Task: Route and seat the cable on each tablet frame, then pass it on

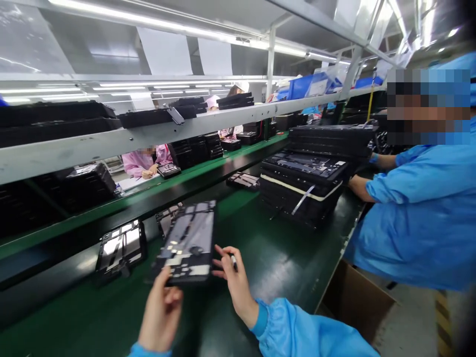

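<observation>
I feel my way through this view by colour. Just above my left hand (pixel 160 313), a black tablet frame (pixel 188 243) shows patches of grey and white. My right hand (pixel 236 285) pinches a small white-and-black tool (pixel 233 261). My sleeves (pixel 301 332) are bright sky blue. Beneath both hands runs a glossy dark green conveyor belt (pixel 260 248). To the right of my right hand, a co-worker's smock (pixel 420 233) matches that blue, beside a black stack of tablets (pixel 301 193) crossed by a cream stripe. Further right lie a brown cardboard box (pixel 353 302) and yellow-and-black striped floor tape (pixel 442 322). Far beyond my left hand, another worker's smock (pixel 139 163) is pale pink.
</observation>
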Available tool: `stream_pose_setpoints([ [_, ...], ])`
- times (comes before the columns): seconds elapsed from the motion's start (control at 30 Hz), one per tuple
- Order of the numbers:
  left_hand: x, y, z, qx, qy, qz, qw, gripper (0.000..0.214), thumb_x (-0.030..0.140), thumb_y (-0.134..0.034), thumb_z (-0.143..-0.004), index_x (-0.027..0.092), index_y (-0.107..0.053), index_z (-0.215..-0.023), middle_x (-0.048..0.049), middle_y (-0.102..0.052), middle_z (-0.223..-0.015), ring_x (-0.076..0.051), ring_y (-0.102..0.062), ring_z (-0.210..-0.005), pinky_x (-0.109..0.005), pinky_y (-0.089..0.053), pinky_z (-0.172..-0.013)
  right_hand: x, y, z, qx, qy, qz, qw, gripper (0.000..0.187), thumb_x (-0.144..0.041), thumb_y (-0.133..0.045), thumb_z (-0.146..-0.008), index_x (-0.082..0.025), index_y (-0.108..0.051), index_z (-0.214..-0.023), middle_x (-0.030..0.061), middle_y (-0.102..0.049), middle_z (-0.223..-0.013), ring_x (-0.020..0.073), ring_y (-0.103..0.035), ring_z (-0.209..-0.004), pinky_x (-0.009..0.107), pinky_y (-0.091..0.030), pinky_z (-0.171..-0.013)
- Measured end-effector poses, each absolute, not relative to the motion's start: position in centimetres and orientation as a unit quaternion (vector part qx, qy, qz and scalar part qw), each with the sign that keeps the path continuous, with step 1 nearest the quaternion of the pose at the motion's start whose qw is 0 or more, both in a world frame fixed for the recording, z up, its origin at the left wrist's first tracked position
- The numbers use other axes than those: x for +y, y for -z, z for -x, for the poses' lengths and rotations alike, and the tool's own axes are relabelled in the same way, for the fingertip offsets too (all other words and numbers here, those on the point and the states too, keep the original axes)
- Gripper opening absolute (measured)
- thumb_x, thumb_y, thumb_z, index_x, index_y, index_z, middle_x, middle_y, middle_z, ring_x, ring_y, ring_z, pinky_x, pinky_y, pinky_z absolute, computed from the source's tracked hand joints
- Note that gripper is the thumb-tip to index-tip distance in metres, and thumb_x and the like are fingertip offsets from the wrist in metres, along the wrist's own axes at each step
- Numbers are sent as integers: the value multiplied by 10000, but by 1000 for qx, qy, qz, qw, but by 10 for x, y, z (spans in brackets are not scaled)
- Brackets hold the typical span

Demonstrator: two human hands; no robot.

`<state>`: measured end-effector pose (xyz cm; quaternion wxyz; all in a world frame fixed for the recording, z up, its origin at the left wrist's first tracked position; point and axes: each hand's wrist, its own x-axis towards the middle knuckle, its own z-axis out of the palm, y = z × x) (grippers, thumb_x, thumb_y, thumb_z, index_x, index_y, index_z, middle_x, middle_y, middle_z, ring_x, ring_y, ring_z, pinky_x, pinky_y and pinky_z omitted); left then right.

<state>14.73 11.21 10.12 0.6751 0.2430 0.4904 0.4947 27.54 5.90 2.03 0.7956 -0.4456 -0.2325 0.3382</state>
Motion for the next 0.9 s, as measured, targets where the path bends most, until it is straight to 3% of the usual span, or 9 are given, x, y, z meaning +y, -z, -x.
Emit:
stream_pose_setpoints([
  [0.13, 68, -87, -208, 427, -473, -213, 741, 319, 328, -842, -644, 151, -605, -762, 92, -424, -520, -17, -353, -373, -136, -388, -360, 38, -44, -295, -91, -289, 397, 867, 382, -518, -695, -796, -266, -532, -1032, -28, -671, -859, 185, -675, -811, 284, -554, -703],
  [0.3, 47, -93, -245, 348, -494, -253, 755, 521, 403, -873, -600, 168, -643, -1004, 78, -524, -624, -18, -400, -406, -176, -487, -452, 16, -73, -319, -78, -264, 362, 891, 391, -523, -680, -797, -251, -548, -1046, -8, -670, -929, 197, -670, -875, 308, -572, -730],
  [0.47, 30, -100, -267, 302, -492, -297, 761, 588, 547, -845, -606, 141, -627, -971, 65, -482, -555, -74, -503, -467, -207, -514, -512, 11, -88, -332, -75, -200, 385, 898, 405, -410, -733, -767, -262, -527, -1084, -4, -702, -983, 209, -698, -890, 349, -580, -755],
  [0.57, 27, -89, -262, 281, -454, -386, 753, 621, 609, -801, -634, 162, -601, -1016, -57, -633, -841, -145, -631, -631, -244, -539, -530, 9, -101, -360, -62, -155, 387, 907, 381, -317, -771, -692, -232, -540, -983, -15, -721, -876, 211, -712, -849, 364, -580, -761],
  [0.63, 31, -75, -246, 281, -436, -445, 730, 651, 605, -784, -654, 206, -567, -1120, -123, -615, -1118, -168, -660, -696, -255, -536, -500, 4, -118, -391, -74, -124, 372, 917, 339, -266, -776, -656, -208, -564, -914, 8, -739, -879, 223, -716, -867, 364, -580, -756],
  [0.7, 39, -57, -225, 302, -438, -481, 697, 689, 597, -772, -662, 239, -533, -1200, -138, -586, -1201, -155, -647, -647, -253, -513, -456, -5, -141, -428, -86, -82, 377, 918, 295, -204, -770, -627, -186, -573, -845, 27, -748, -847, 224, -722, -805, 349, -577, -704],
  [0.83, 54, -13, -186, 361, -452, -507, 639, 698, 616, -756, -658, 252, -541, -1214, -92, -642, -1014, -139, -598, -536, -231, -451, -390, -19, -193, -498, -115, 28, 418, 901, 93, -87, -629, -811, -150, -561, -798, 62, -743, -887, 165, -709, -808, 312, -529, -714],
  [0.9, 60, 7, -174, 382, -447, -514, 625, 717, 637, -764, -630, 280, -543, -1212, -67, -646, -952, -142, -583, -498, -231, -427, -359, -23, -214, -524, -120, 65, 438, 889, 55, -106, -557, -920, -86, -605, -900, 83, -717, -955, 155, -692, -842, 315, -521, -726],
])
